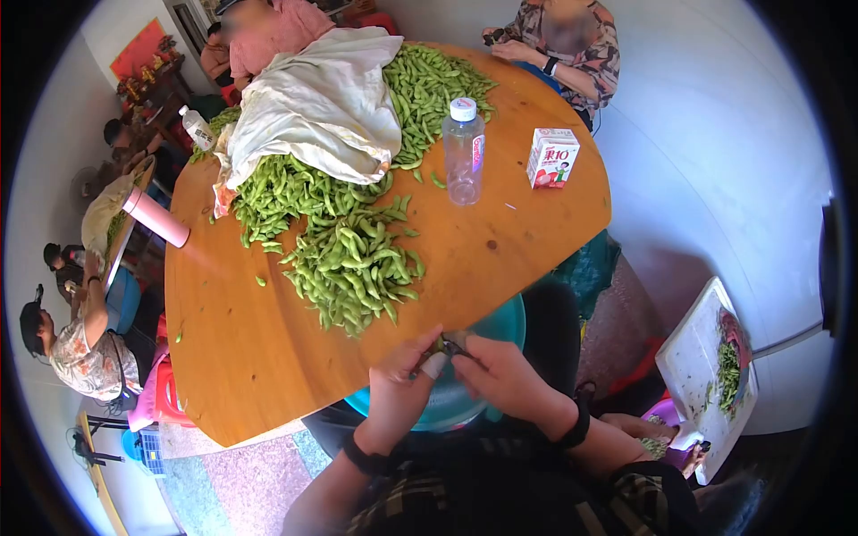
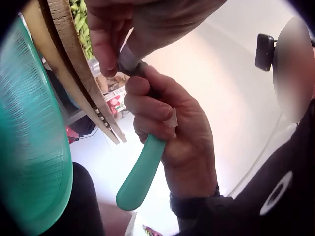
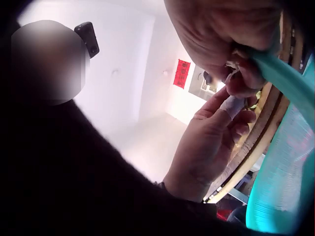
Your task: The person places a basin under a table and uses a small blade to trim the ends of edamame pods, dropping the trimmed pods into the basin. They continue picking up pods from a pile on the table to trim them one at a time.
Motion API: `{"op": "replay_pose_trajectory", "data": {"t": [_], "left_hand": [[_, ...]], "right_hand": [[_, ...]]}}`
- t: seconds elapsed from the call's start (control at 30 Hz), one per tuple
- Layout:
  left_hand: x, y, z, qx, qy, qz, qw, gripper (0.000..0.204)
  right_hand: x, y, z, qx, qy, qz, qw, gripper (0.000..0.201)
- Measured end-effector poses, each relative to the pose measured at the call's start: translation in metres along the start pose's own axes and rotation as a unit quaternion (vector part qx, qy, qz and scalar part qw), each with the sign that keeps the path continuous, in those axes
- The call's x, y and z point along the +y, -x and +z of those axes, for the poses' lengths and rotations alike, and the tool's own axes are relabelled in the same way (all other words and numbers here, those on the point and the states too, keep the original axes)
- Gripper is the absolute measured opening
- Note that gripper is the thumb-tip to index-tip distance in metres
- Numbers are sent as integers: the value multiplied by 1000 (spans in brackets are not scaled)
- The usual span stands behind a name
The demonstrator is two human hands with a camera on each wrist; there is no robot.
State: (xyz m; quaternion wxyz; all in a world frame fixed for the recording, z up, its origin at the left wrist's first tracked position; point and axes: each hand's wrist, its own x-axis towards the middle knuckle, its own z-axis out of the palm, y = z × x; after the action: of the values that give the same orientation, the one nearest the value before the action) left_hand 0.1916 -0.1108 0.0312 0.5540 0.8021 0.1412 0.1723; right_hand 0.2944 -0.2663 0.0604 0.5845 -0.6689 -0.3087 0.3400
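My left hand (image 1: 399, 386), its thumb (image 3: 230, 105) wrapped in pale tape, pinches a small green soybean pod (image 1: 432, 349) at the table's front edge. Most of that pod is hidden by the fingers. My right hand (image 1: 511, 375) meets it, fingers curled round a tool with a smooth teal handle (image 2: 142, 173). The tool's dark working end (image 1: 458, 343) reaches the left fingertips; its kind cannot be told. Below both hands is a teal mesh basket (image 2: 58, 132). A heap of green soybean pods (image 1: 350, 263) lies on the table just beyond the hands.
The wooden table (image 1: 500, 246) also bears a white cloth (image 1: 313, 98) over more pods, a clear bottle (image 1: 463, 156), a drink carton (image 1: 553, 159) and a pink flask (image 1: 156, 217). Other people sit around. A white foam board (image 1: 702, 357) with green scraps stands at right.
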Motion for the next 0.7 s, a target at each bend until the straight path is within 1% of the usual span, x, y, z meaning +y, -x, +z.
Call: {"op": "replay_pose_trajectory", "data": {"t": [0.03, 0.07, 0.1, 0.13, 0.17, 0.23, 0.27, 0.3, 0.33, 0.4, 0.43, 0.5, 0.53, 0.57, 0.63, 0.67, 0.7], "left_hand": [[0, 4, 2, 2, 5, -15, 1000, 36], [-3, 8, 5, 3, 3, -14, 1000, 36], [-8, 12, 8, 21, -20, 16, 999, 37], [-11, 15, 10, 40, -42, 46, 997, 38], [-6, 18, 10, 43, -43, 46, 997, 38], [6, 22, 8, 33, -108, 55, 992, 42], [4, 23, 10, 36, -108, 56, 992, 42], [-1, 23, 12, 55, -102, 80, 990, 41], [-3, 24, 14, 74, -97, 105, 987, 41], [-1, 26, 16, 81, -107, 118, 984, 39], [0, 26, 16, 86, -117, 128, 981, 38], [-3, 27, 18, 99, -115, 134, 979, 38], [-3, 28, 18, 96, -112, 133, 980, 37], [-3, 28, 19, 94, -108, 131, 981, 37], [-4, 28, 19, 103, -107, 127, 981, 36], [-6, 28, 20, 101, -112, 129, 980, 36], [-7, 27, 21, 98, -116, 132, 980, 36]], "right_hand": [[3, 2, 2, -1, -1, -1, 1000, 21], [8, 4, 5, 8, 20, -26, 999, 20], [12, 6, 8, 17, 41, -51, 998, 18], [15, 7, 10, 15, 42, -53, 998, 18], [18, 9, 12, 27, 40, -61, 997, 16], [17, 14, 14, 37, 40, -71, 996, 14], [13, 16, 13, 24, 23, -44, 998, 13], [10, 19, 13, 11, 6, -18, 1000, 12], [10, 20, 13, 10, 8, -21, 1000, 12], [8, 21, 15, 3, -13, 42, 999, 9], [9, 21, 15, 0, -9, 32, 999, 9], [16, 22, 18, 21, -20, 2, 1000, 8], [24, 20, 22, 32, -39, -28, 998, 8], [22, 19, 23, 25, -35, -35, 998, 8], [18, 20, 22, 21, -88, 45, 995, 7], [19, 20, 21, 18, -85, 42, 995, 7], [20, 19, 20, 10, -122, 62, 991, 7]]}}
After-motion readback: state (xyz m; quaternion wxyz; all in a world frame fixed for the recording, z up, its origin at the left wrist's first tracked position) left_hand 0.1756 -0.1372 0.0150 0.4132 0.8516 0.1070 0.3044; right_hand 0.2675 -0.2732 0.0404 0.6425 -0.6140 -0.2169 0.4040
